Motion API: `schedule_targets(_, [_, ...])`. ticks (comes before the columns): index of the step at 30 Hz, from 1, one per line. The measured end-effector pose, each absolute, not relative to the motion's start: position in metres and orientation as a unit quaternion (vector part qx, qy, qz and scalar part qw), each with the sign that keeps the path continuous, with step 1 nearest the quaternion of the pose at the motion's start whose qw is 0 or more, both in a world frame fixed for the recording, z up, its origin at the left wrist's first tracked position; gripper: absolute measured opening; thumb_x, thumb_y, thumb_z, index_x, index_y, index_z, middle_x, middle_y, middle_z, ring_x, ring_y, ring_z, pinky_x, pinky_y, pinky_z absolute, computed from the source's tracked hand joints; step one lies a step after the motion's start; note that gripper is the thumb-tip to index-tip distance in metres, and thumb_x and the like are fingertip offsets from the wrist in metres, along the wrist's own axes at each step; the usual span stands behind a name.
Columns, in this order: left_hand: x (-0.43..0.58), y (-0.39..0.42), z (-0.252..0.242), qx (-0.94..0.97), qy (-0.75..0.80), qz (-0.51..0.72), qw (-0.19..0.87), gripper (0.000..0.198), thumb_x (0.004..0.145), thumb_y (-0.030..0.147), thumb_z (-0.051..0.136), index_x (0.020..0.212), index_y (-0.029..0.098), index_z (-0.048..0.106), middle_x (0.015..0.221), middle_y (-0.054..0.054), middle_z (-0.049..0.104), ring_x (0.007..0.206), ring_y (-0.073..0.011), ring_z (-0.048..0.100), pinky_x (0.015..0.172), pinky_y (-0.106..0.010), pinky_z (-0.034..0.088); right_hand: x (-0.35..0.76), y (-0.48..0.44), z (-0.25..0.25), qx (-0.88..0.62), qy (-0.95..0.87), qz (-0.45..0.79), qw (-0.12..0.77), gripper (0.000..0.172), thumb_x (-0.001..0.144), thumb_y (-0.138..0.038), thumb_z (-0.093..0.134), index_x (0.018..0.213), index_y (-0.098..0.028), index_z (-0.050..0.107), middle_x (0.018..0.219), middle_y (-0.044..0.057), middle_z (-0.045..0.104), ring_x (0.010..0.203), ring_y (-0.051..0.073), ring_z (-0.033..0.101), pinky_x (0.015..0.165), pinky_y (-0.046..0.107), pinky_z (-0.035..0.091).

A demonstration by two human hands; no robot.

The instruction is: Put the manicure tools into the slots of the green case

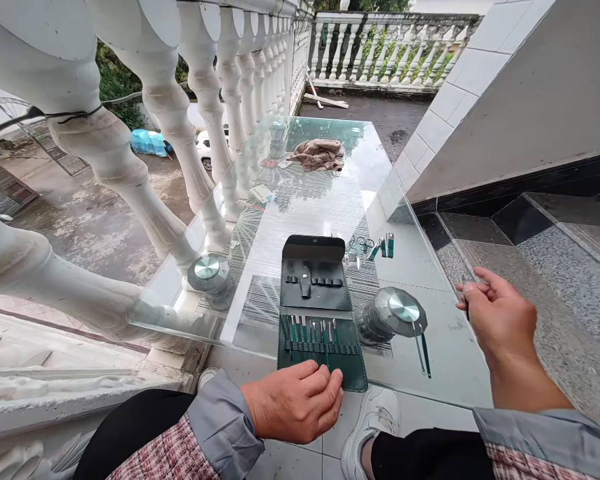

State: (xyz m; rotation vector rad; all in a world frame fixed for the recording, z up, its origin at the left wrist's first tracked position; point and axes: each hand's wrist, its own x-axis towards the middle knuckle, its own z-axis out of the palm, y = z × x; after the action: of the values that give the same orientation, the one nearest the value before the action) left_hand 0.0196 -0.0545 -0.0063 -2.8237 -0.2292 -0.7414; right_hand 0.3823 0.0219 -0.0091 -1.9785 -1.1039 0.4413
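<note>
A dark green manicure case (316,301) lies unfolded on the glass table, several slim metal tools (313,328) held in its row of loops. At the case's near edge is my left hand (300,400), fingers curled over the edge and closed on it. My right hand (503,320) is raised off the table's right side, fingertips pinched around a small greyish thing (463,281) too small to name. Two thin tools (423,352) with green handles lie on the glass to the right of the case. Nail clippers (387,245) and scissors (363,245) lie beyond its upper right.
The glass tabletop (410,267) rests on thick legs with round metal caps. A brown cloth (317,155) and a small card (262,194) lie farther back. White balusters (125,173) line the left; stone steps (555,267) rise on the right.
</note>
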Motion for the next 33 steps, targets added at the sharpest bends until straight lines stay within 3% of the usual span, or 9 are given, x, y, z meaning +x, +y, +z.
schedule_targets(1, [0.019,-0.055,-0.007,-0.959,-0.077,-0.250,0.106,0.023,0.093,0.017,0.053,0.103,0.007,0.072,0.111,-0.018,0.070,0.092,-0.0229,0.065,0.077,-0.035,0.055,0.367,0.019,-0.005,-0.756,-0.400,0.217,0.471,0.060,0.079,-0.035,0.058,0.135,-0.012,0.053,0.088,0.012,0.061,0.077,0.024,0.061,0.068,0.038,0.053])
schedule_targets(3, [0.019,-0.056,-0.006,-0.960,-0.078,-0.246,0.110,0.025,0.094,0.018,0.052,0.106,0.007,0.071,0.110,-0.018,0.070,0.093,-0.0226,0.065,0.078,-0.035,0.055,0.332,0.012,0.003,-0.695,-0.385,0.324,0.513,0.062,0.072,-0.036,0.067,0.128,-0.014,0.058,0.087,0.008,0.061,0.069,0.019,0.059,0.063,0.035,0.054])
schedule_targets(8, [0.020,-0.055,-0.005,-0.961,-0.082,-0.240,0.113,0.027,0.095,0.017,0.050,0.109,0.007,0.070,0.110,-0.017,0.070,0.093,-0.0225,0.065,0.079,-0.035,0.055,0.255,0.000,0.002,-0.625,-0.427,0.483,0.440,0.046,0.070,-0.042,0.070,0.109,-0.019,0.066,0.082,0.003,0.060,0.067,0.016,0.060,0.058,0.030,0.054])
schedule_targets(25, [0.021,-0.055,-0.007,-0.961,-0.084,-0.241,0.107,0.025,0.095,0.017,0.050,0.106,0.008,0.070,0.108,-0.017,0.070,0.091,-0.0215,0.065,0.078,-0.035,0.054,0.221,-0.004,0.001,-0.619,-0.525,0.443,0.381,0.034,0.076,-0.042,0.060,0.102,-0.021,0.066,0.082,0.003,0.062,0.068,0.016,0.060,0.060,0.031,0.057])
schedule_targets(33, [0.021,-0.055,-0.007,-0.959,-0.074,-0.254,0.099,0.023,0.093,0.016,0.052,0.104,0.007,0.070,0.107,-0.017,0.070,0.091,-0.0217,0.065,0.078,-0.035,0.054,0.223,0.003,0.002,-0.615,-0.506,0.498,0.344,0.035,0.070,-0.039,0.062,0.099,-0.020,0.063,0.073,-0.002,0.058,0.053,0.011,0.055,0.052,0.027,0.053])
